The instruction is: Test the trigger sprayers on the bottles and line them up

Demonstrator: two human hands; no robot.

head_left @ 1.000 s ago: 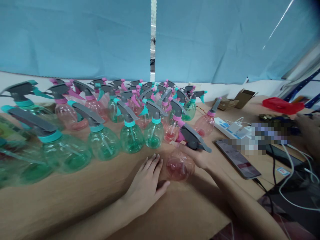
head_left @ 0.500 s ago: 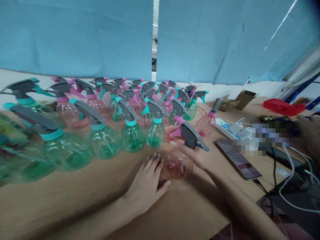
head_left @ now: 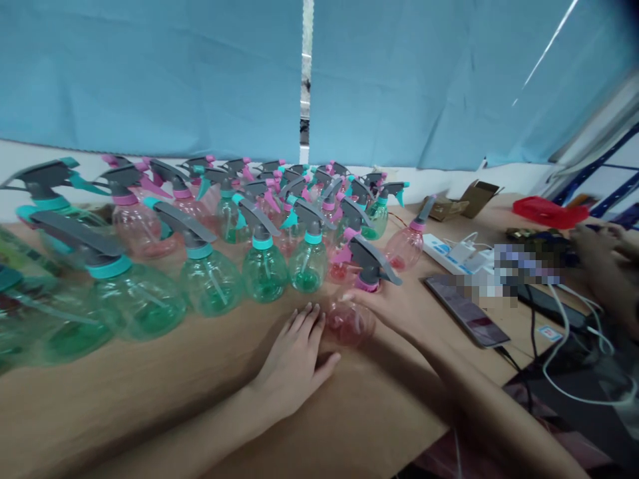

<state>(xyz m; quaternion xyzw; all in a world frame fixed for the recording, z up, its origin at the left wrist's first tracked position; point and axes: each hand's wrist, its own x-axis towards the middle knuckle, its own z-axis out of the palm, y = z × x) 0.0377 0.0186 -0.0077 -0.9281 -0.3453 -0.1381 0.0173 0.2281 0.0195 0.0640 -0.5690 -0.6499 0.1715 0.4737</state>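
Observation:
My left hand lies flat on the brown table with its fingers stretched out, just left of a pink spray bottle. Whether its fingertips touch that bottle I cannot tell. My right hand is wrapped round the pink bottle's upper body, below its pink collar and grey-and-pink trigger head; the far fingers are hidden. Beyond my hands stands a row of green spray bottles, among them one green bottle straight behind the left hand. Another pink spray bottle stands behind my right hand.
Several more green and pink spray bottles crowd the back and left. To the right lie a phone, a white power strip and cables. Farther back are a cardboard box and a red tray. Another person's hand is at the right edge.
My right hand and the pink bottle have shifted slightly left, and the bottle's head sits lower over its body. The left hand has stayed flat. The view has turned slightly right.

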